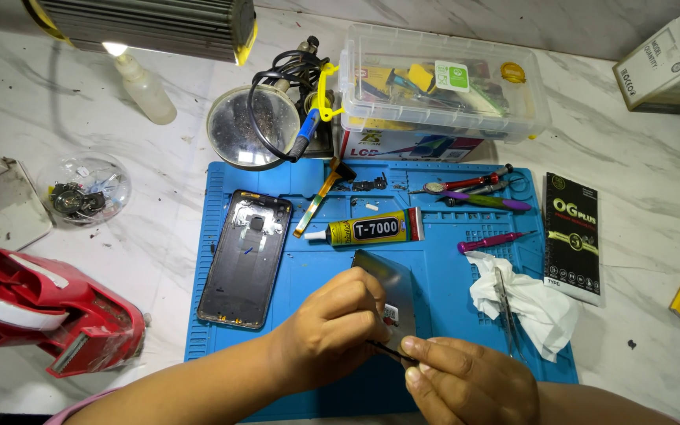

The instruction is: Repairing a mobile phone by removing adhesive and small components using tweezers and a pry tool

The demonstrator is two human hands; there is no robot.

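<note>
Standing over the bench (639, 236), I saw both hands meeting low on the blue work mat (450, 260). The left hand (332, 327) was curled narrow over the near edge of a flat dark phone panel (387, 287), and the right hand (470, 378) pinched one end of a thin black tool (387, 350) between thumb and forefinger. That tool lay nearly level, its long axis running left to right and rising slightly toward the left, its far tip hidden under the left hand's fingers. The one panel sat at the mat's near middle, its long axis running away from the person and leaning a little to the left.

Just right of the hands lay one crumpled white tissue (533, 303) with a pair of tweezers (505, 303) on it. To the left, one open phone back housing (247, 256) rested lengthwise on the mat, upper end pointing away. Beyond the panel lay one glue tube (367, 230), nozzle pointing left. Farther on I counted one pink stick (493, 241), a small cluster of hand tools (474, 189) and one black carton (571, 236) off the mat's right edge. Farthest stood one clear plastic box (442, 83) of parts, one round magnifier (252, 126) and one squeeze bottle (145, 85).
</note>
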